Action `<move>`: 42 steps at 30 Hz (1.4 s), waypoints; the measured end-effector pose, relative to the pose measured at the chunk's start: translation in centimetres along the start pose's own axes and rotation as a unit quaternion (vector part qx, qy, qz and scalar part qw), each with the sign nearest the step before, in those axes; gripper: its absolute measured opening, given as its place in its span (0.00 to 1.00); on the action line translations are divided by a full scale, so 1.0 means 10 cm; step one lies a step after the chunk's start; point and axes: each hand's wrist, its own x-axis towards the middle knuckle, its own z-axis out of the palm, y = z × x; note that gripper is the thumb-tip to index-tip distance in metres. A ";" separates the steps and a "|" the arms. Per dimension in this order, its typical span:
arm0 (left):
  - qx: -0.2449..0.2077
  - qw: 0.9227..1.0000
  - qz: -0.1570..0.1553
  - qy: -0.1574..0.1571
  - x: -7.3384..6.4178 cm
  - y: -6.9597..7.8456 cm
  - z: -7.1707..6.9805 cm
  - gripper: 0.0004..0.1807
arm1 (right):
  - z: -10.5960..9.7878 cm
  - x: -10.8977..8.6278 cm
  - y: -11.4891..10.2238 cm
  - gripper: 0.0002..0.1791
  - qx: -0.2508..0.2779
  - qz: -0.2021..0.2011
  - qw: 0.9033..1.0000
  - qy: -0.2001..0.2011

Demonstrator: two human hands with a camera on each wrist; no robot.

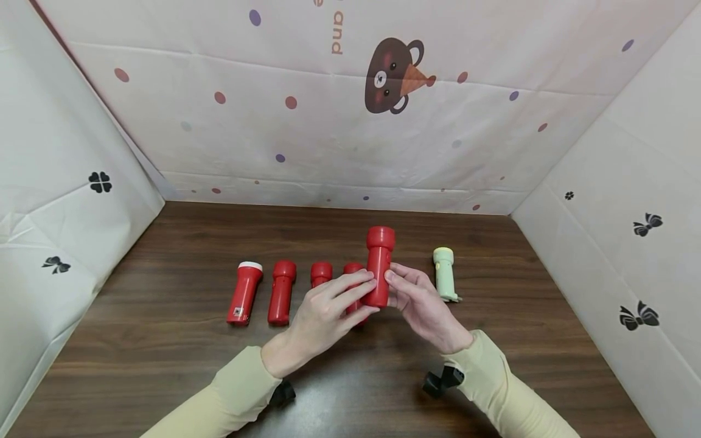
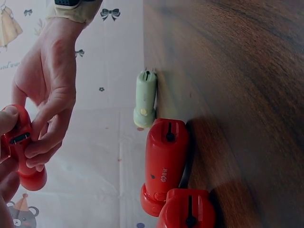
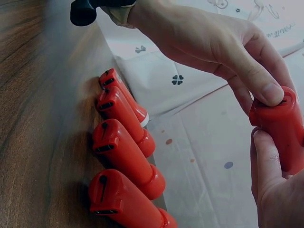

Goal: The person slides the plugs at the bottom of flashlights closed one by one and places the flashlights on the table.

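Observation:
Both hands hold one red flashlight [image 1: 380, 261] above the table, its wide head upward. My left hand [image 1: 327, 310] grips its lower body from the left, with the thumb on the slotted base [image 3: 286, 99] in the right wrist view. From the right, my right hand [image 1: 420, 304] pinches the body between thumb and fingers. Behind and left of the hands stand more red flashlights: one with a white rim [image 1: 244, 293], a plain one [image 1: 282, 293], and two partly hidden by my left hand, a nearer [image 1: 353, 267] and a farther one [image 1: 321, 273].
A pale green flashlight [image 1: 445, 275] stands right of my right hand, a small tab sticking out at its base. The dark wooden table [image 1: 350, 395] is bounded by a printed sheet [image 1: 328, 140] at the back and white sheets at both sides.

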 end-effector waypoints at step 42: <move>-0.021 1.000 0.000 0.016 -0.04 -0.01 0.04 0.29 | -0.02 -0.01 -0.02 0.16 -0.062 0.002 0.997 0.036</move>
